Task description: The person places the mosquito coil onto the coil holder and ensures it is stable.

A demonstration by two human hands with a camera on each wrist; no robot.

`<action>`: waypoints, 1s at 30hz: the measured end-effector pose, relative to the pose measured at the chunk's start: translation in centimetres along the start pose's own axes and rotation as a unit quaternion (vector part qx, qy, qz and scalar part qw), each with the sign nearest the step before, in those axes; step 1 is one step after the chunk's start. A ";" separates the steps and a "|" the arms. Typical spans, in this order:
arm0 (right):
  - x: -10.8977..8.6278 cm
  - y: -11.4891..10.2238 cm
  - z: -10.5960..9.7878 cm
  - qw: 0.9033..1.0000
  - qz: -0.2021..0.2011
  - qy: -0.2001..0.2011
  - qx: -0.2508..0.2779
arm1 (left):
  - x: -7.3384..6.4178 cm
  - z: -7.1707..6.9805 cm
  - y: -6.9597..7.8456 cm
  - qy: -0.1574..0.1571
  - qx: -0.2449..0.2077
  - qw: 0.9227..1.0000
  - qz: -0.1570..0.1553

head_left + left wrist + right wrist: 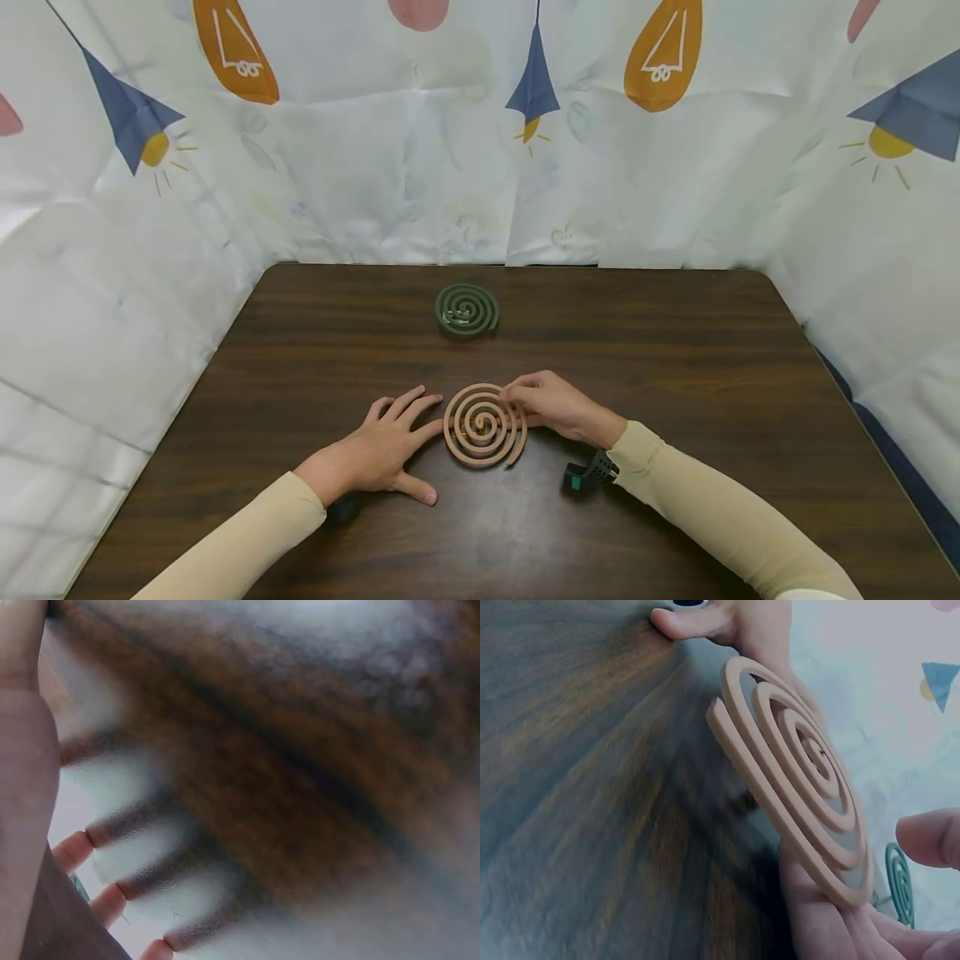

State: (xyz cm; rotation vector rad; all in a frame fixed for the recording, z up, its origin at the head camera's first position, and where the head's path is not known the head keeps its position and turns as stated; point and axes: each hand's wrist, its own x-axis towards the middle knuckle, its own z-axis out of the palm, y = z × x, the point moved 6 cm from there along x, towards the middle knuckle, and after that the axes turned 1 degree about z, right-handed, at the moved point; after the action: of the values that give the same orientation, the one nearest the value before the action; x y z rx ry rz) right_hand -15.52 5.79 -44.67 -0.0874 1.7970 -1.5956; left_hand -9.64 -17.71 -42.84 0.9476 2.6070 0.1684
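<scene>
A tan mosquito coil [486,425] lies at mid-table, with glints of gold metal showing through its gaps. My right hand [562,407] grips its right edge. From the right wrist, fingers [821,922] run under the coil's rim while another digit stands just above it. My left hand [386,454] is palm down to the coil's left, fingers spread, one fingertip right at its edge. In the left wrist view, fingertips [109,900] show over their reflections on the tabletop. Farther back lies a green mosquito coil [467,310], a small silver piece showing on it.
The dark wood table [675,350] has a glossy surface and rounded back corners. White printed curtains [420,183] stand close behind and at both sides. A black strap with a small device [588,473] hangs under the right wrist.
</scene>
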 end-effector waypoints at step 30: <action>-3.2 0.0 -6.7 0.997 -0.029 0.055 -0.037 | -0.7 0.0 -1.3 0.018 -0.003 1.000 0.024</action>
State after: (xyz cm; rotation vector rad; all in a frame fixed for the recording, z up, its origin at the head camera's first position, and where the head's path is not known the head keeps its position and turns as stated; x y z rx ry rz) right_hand -16.82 13.00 -43.42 -0.0880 1.9555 -1.6008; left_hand -9.91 -19.10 -42.91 1.0148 2.6161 0.2090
